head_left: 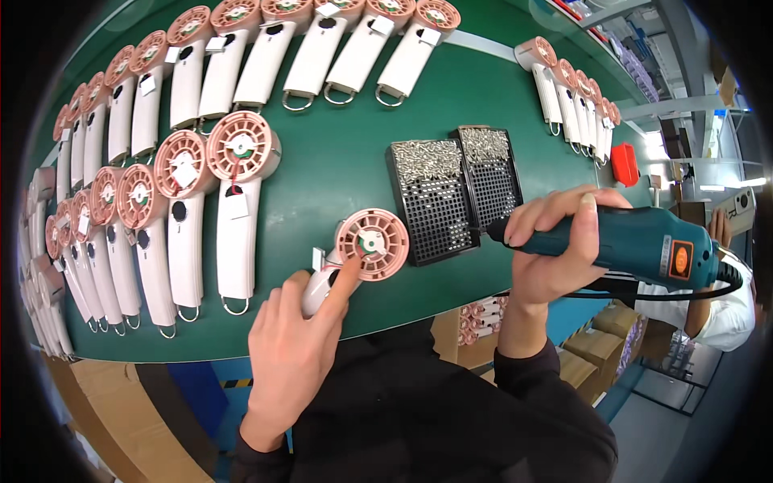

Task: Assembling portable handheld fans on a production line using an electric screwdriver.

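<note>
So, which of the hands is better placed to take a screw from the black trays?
Probably the right hand: it holds the teal electric screwdriver, which points toward the black screw trays from close by. The left hand is farther from them and occupied, touching the pink-headed handheld fan.

On the teal electric screwdriver [616, 235], a dark-edged orange label [682, 260] is bearing a rounded emblem; a narrow pale sticker [665, 256] is sitting beside it, its print too small to make out. At far right, a whitish panel [741, 211] is showing a dark character. Yellow-and-black hazard striping [236, 384] is appearing below the green workbench [322, 185].
</note>
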{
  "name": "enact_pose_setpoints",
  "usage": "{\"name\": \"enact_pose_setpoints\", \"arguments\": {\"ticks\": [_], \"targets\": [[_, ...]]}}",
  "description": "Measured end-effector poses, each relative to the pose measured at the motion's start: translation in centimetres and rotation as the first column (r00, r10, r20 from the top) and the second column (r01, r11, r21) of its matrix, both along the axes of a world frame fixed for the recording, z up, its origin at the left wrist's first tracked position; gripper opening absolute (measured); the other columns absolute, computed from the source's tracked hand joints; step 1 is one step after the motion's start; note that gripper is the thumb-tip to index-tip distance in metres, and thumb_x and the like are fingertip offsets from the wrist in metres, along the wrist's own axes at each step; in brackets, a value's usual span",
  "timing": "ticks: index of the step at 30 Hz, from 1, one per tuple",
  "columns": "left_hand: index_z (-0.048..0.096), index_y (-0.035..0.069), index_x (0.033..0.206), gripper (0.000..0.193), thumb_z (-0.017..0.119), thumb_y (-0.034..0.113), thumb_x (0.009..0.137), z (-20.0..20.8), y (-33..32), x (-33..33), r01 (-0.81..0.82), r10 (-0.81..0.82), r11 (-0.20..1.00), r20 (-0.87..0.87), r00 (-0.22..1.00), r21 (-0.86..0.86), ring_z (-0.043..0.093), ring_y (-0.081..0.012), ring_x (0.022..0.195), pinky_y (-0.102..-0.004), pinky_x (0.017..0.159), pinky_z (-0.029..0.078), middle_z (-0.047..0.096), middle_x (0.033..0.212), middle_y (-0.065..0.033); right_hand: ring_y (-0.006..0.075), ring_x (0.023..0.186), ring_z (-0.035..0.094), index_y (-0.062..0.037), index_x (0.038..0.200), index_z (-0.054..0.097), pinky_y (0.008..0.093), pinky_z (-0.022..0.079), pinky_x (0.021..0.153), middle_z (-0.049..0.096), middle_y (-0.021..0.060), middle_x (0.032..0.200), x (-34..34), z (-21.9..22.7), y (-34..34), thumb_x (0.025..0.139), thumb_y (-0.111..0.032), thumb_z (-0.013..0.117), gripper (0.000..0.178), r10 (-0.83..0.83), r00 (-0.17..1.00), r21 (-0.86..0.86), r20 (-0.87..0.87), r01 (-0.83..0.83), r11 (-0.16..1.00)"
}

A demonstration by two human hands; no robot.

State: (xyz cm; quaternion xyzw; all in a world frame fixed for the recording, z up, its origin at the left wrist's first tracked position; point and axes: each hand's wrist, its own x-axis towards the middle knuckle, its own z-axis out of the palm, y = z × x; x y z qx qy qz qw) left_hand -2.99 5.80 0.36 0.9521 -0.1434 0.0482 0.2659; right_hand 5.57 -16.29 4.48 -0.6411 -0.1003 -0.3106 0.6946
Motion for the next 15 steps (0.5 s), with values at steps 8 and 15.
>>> {"name": "enact_pose_setpoints", "arguments": {"ticks": [8, 15], "targets": [[0.059, 0.024, 0.128, 0.058, 0.072, 0.008, 0.074, 0.3, -0.3, 0.3, -0.002, 0.002, 1.0, -0.042, 0.999, 0.01, 0.052, -0.0231, 0.073, -0.0338, 0.064, 0.046, 0.051, 0.097, -0.0102, 0.0162, 0.037, 0.043, -0.001, 0.106, 0.037, 0.0315, 0.043, 0.036, 0.046, 0.0097, 0.055, 0.5, -0.6, -0.3, 0.088, -0.009, 0.05, 0.023, -0.065, 0.994, 0.102, -0.082, 0.074, 0.992], [0.06, 0.025, 0.127, 0.058, 0.073, 0.008, 0.073, 0.6, -0.2, 0.3, -0.005, 0.006, 1.0, -0.054, 0.999, 0.019, 0.052, -0.0232, 0.074, -0.0341, 0.064, 0.046, 0.052, 0.098, -0.0096, 0.0161, 0.037, 0.042, -0.0011, 0.102, 0.037, 0.0301, 0.042, 0.037, 0.045, 0.0092, 0.056, 1.1, -1.5, -1.1, 0.089, -0.009, 0.047, 0.017, -0.07, 0.992, -0.087, -0.103, 0.061, 0.994]]}}
